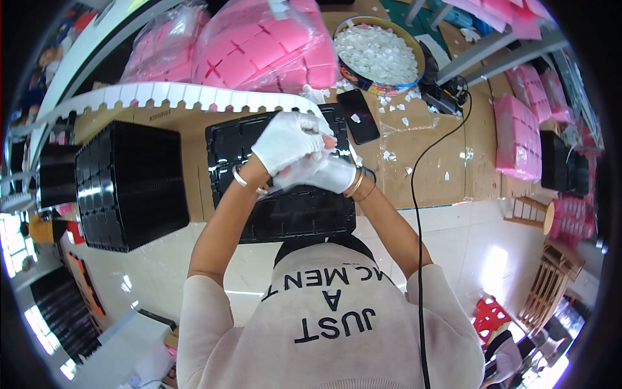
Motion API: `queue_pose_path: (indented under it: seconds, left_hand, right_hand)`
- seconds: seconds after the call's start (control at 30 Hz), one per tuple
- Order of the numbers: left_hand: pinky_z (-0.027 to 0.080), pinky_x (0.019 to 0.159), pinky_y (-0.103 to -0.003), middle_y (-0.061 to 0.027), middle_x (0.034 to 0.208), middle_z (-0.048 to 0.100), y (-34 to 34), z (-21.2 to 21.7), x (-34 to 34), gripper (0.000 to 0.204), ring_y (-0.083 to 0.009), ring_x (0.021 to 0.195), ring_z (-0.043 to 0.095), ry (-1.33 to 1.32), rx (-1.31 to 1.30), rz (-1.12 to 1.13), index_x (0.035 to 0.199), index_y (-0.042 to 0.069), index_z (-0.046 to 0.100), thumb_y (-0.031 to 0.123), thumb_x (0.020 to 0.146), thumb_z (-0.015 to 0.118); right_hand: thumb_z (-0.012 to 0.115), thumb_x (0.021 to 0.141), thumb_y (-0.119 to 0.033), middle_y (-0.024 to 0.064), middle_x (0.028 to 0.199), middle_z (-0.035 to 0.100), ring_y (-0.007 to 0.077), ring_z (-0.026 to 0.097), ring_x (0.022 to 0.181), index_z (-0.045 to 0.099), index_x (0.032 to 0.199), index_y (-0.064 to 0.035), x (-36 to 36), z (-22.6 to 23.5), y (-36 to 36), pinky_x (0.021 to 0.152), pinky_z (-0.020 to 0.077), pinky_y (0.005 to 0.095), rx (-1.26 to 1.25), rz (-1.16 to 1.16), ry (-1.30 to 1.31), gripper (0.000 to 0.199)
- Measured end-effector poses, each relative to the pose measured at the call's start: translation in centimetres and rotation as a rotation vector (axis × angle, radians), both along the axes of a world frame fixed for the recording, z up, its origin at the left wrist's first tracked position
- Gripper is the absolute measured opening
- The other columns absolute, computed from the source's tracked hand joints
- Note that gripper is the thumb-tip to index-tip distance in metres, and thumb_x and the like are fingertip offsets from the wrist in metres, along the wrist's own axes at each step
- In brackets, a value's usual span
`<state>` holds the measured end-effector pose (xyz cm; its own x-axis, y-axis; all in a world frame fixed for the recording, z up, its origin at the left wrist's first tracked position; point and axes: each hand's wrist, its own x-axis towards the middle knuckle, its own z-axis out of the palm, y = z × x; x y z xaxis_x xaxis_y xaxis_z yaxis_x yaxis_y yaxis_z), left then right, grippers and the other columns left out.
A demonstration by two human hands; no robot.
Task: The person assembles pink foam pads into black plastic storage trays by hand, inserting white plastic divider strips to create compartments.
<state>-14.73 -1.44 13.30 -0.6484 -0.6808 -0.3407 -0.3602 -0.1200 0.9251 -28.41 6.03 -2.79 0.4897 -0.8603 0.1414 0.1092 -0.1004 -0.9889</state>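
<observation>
A: What is held by the hands?

B: Both are gloved in white and pressed together over the black tray (285, 214), which lies flat on the tabletop (447, 168) directly beneath them. The left hand (288, 139) is curled over the top, fingers bent nearly closed; the right hand (324, 174) is tucked under it, also mostly closed. Something small and pale seems to be pinched between them, but what it is cannot be told

A: Why would the tray be set just there?

B: It is judged to be kept close under the hands so that its rows of pockets can be reached without stretching

A: And what is found around them?

B: To the left of the hands, a stack of black trays (129, 185) is stood near the tray in use. Beyond the hands a white notched strip (194, 97) is laid across, with bags of pink foam (265, 45) behind it. Beyond and to the right, a round tin (379, 55) filled with white pieces is placed, and a dark phone (358, 115) is laid just beside the tray

A: Is anything in the way?

B: A black cable (418, 207) is run along the right forearm, and loose white scraps (402, 117) are scattered to the right of the hands; the tray itself is partly hidden by the wrists
</observation>
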Motion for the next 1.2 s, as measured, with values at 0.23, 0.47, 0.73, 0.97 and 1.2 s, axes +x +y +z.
queue_pose_path:
  seconds: [0.23,0.47,0.73,0.97,1.2]
  left_hand:
    - [0.053,0.076,-0.027,-0.0083,0.095,0.069,-5.4,-3.2,0.7,0.01,-0.0171,0.083,0.066,0.423,0.474,-0.17,0.085,-0.003,0.071,0.004,0.078,0.075]
    - [0.049,0.077,-0.032,-0.0049,0.083,0.064,-8.8,-9.2,-1.0,0.013,-0.0187,0.086,0.063,0.244,-0.673,-0.572,0.076,0.002,0.068,0.006,0.07,0.079]
    - [0.055,0.064,-0.035,-0.0089,0.073,0.064,-11.0,-16.4,-0.6,0.015,-0.0186,0.071,0.067,0.224,-0.364,-0.317,0.083,-0.002,0.064,0.007,0.079,0.075]
    - [0.05,0.069,-0.048,-0.0189,0.073,0.066,-11.6,-16.6,-2.0,0.027,-0.0375,0.073,0.065,-0.044,-0.928,-0.342,0.069,0.003,0.07,0.029,0.067,0.079]
    - [0.05,0.068,-0.046,-0.0182,0.071,0.066,-11.2,-15.4,-1.7,0.034,-0.0353,0.07,0.065,-0.075,-0.583,-0.372,0.067,0.002,0.07,0.035,0.068,0.078]
  right_hand:
    - [0.064,0.094,-0.029,0.0024,0.074,0.064,0.0124,0.061,0.065,0.065,0.093,-0.0048,-7.3,6.6,1.5,0.059,0.0489,0.0291,0.44,-0.298,0.086,0.024]
    - [0.073,0.082,-0.036,0.014,0.07,0.064,0.0301,0.065,0.068,0.065,0.079,-0.0063,-7.3,6.6,-3.2,0.064,0.0509,0.0378,0.268,-0.786,0.769,0.031]
    - [0.081,0.07,-0.035,0.0158,0.077,0.066,0.0349,0.068,0.076,0.063,0.077,-0.0074,-4.7,3.6,-6.6,0.067,0.0534,0.0426,0.193,-0.871,1.067,0.033]
    - [0.08,0.071,-0.031,0.0102,0.079,0.066,0.0308,0.07,0.077,0.064,0.081,-0.011,-3.8,2.6,-8.0,0.068,0.0535,0.0413,0.118,-0.892,1.257,0.028]
    - [0.071,0.083,-0.026,0.0143,0.084,0.069,0.0346,0.068,0.08,0.067,0.089,-0.0077,-4.0,2.4,-6.8,0.071,0.054,0.0424,0.255,-1.006,0.944,0.02]
